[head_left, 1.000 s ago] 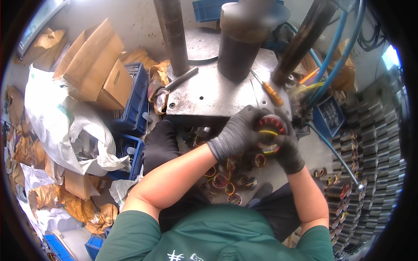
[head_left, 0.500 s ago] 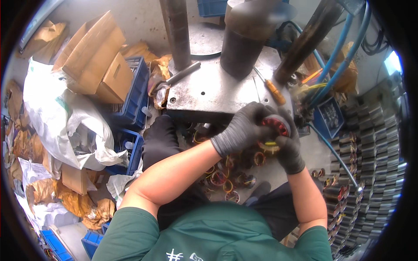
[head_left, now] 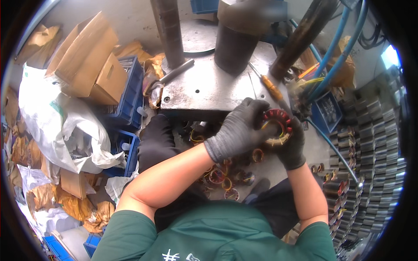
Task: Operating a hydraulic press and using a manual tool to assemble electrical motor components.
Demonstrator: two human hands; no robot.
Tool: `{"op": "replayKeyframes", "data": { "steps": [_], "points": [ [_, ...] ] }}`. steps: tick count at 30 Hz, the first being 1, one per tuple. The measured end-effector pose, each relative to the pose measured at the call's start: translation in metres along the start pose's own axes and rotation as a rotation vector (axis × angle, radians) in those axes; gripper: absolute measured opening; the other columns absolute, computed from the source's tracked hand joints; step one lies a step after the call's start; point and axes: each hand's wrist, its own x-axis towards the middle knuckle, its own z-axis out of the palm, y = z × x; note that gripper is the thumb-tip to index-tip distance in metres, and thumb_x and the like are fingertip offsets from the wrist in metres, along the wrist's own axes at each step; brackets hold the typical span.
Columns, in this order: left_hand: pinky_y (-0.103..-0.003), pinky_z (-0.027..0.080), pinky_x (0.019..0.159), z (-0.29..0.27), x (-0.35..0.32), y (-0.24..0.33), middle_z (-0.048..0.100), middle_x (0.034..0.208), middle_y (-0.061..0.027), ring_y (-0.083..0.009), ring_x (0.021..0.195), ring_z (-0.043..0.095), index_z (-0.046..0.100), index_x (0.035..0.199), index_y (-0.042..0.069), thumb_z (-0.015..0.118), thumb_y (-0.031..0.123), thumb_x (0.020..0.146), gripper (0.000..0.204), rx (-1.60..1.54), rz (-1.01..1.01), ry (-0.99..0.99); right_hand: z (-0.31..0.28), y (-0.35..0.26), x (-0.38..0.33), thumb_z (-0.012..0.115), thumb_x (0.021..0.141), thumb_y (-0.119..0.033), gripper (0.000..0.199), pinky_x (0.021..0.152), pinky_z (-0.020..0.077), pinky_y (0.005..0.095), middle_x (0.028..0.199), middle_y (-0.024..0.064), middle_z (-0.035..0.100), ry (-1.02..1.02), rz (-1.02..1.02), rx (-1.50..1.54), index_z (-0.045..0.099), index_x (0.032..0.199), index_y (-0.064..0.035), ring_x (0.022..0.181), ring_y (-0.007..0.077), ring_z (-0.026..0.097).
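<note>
A ring-shaped motor stator (head_left: 285, 116) with red parts around its inside and yellow wire is held up in front of the metal press bed. My right hand (head_left: 293, 148), in a dark grey glove, wraps round its right side. From the left, my gloved left hand (head_left: 239, 130) closes on the same stator, a blurred finger or thumb lying across the ring's opening. Part of the grip is hidden behind the ring. Below my hands, several more stators (head_left: 217, 175) with coloured wires lie on the floor between my legs.
On the press bed (head_left: 196, 102) lie a metal rod (head_left: 177, 71) and a wooden-handled screwdriver (head_left: 272, 88), beside thick steel columns (head_left: 169, 39). Stacked metal cylinders (head_left: 370, 156) line the right. A cardboard box (head_left: 80, 56), blue crates (head_left: 136, 93) and a white sack (head_left: 41, 108) crowd the left.
The stator has tilted so that its open face and yellow wire show more. My left hand has shifted slightly left and down, and the whole view has moved a little.
</note>
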Motion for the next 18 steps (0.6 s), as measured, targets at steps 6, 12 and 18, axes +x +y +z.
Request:
{"op": "replayKeyframes", "data": {
  "steps": [6, 12, 18],
  "points": [
    [-0.048, 0.041, 0.115, 0.005, -0.002, -0.009, 0.055, 0.134, -0.0195, -0.0378, 0.127, 0.052, 0.050, 0.145, 0.006, 0.095, 0.042, 0.058, 0.104, 0.353, 0.279, 0.041, 0.003, 0.001, 0.005, 0.063, 0.097, -0.041, 0.079, 0.109, 0.0513, 0.0494, 0.141, 0.0204, 0.058, -0.013, -0.011, 0.198, 0.031, 0.162, -0.0093, 0.127, 0.0323, 0.062],
    [-0.048, 0.041, 0.114, 0.018, -0.002, -0.016, 0.056, 0.133, -0.0175, -0.0353, 0.126, 0.053, 0.051, 0.144, 0.008, 0.095, 0.042, 0.059, 0.102, 0.346, 0.341, 0.136, 0.014, -0.003, 0.001, 0.066, 0.093, -0.040, 0.088, 0.114, 0.0467, 0.0494, 0.149, 0.0227, 0.051, -0.060, -0.007, 0.186, 0.023, 0.165, -0.0119, 0.132, 0.0335, 0.058],
    [-0.047, 0.046, 0.108, 0.013, -0.004, -0.012, 0.056, 0.130, -0.0153, -0.0344, 0.123, 0.054, 0.053, 0.143, 0.009, 0.096, 0.038, 0.058, 0.099, 0.343, 0.405, 0.156, 0.018, -0.004, 0.000, 0.068, 0.092, -0.043, 0.093, 0.115, 0.0458, 0.0493, 0.148, 0.0214, 0.052, -0.085, -0.107, -0.066, 0.021, 0.166, -0.0138, 0.132, 0.0325, 0.058]
  ]
}}
